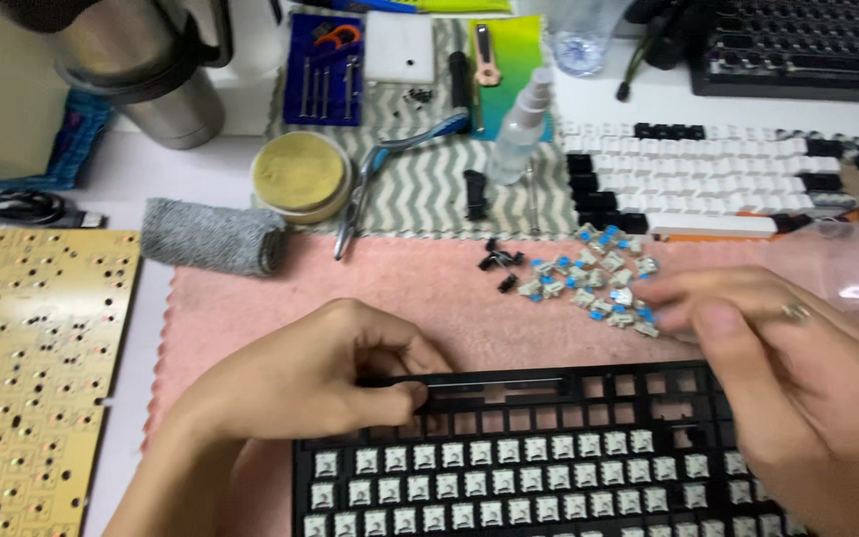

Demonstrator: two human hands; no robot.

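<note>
A black keyboard plate [549,383] lies on a pink cloth [350,278] at the bottom centre, its lower rows filled with several pale switches. My left hand [320,373] pinches the plate's top edge at its left end, thumb on the frame. My right hand [777,368] is blurred and hovers over the plate's upper right corner, fingertips reaching into a pile of loose blue-stemmed switches [599,283]. Whether the fingers hold a switch cannot be seen.
A yellow circuit board [32,368] lies at the left. Behind the cloth are a rolled grey towel [213,237], a round tin [300,177], pliers [380,174], a spray bottle [521,124], rows of white and black keycaps [698,179], and a steel tumbler [146,70].
</note>
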